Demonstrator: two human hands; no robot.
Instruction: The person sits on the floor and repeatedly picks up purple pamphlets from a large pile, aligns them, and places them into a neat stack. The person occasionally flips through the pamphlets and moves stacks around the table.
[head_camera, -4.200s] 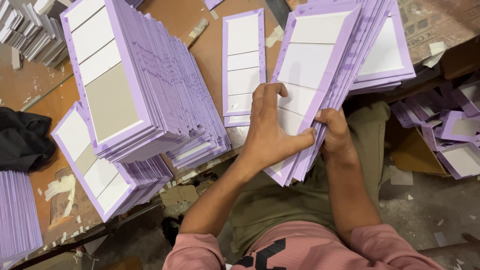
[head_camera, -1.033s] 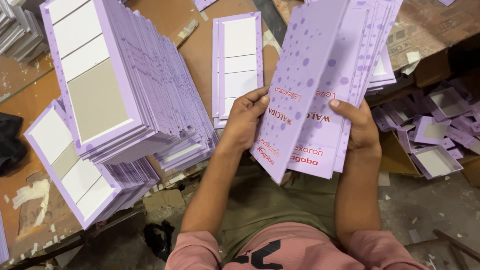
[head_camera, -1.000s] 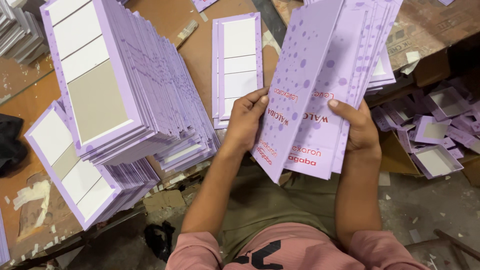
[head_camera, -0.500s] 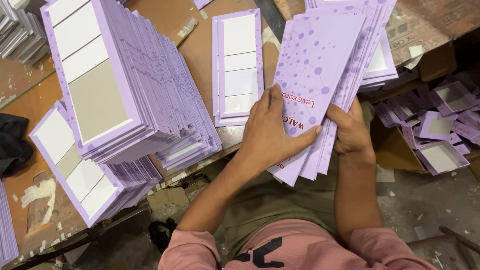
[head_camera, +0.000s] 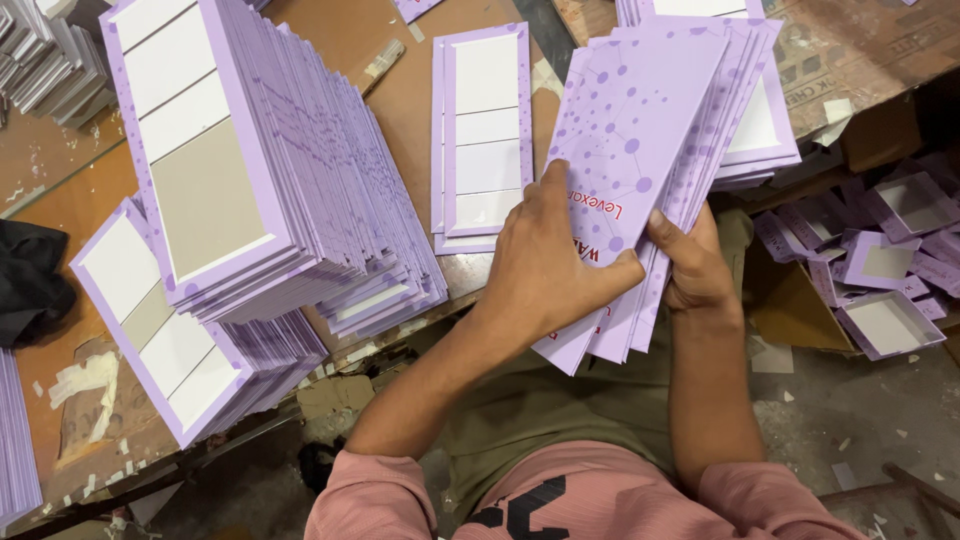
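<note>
Both my hands hold a fanned bundle of lilac printed card covers (head_camera: 640, 130), dotted face up, over the table's front edge. My left hand (head_camera: 545, 265) lies flat on top of the bundle, thumb hooked over its lower right side. My right hand (head_camera: 695, 265) grips the bundle's lower edge from underneath, fingers curled round it. To the left of the bundle a short pile of lilac covers with white panels (head_camera: 485, 130) lies on the brown table (head_camera: 400, 100).
A tall leaning stack of the same lilac covers (head_camera: 250, 170) fills the left of the table, with a lower stack (head_camera: 170, 330) under it. More covers (head_camera: 765, 130) lie behind the bundle. Small lilac box trays (head_camera: 880, 270) lie heaped on the floor at right. Black cloth (head_camera: 30, 280) at left.
The bundle was flipped from white-panel side to printed side, held up tilted, then lowered and squared; my left hand moved from its edge onto its top face.
</note>
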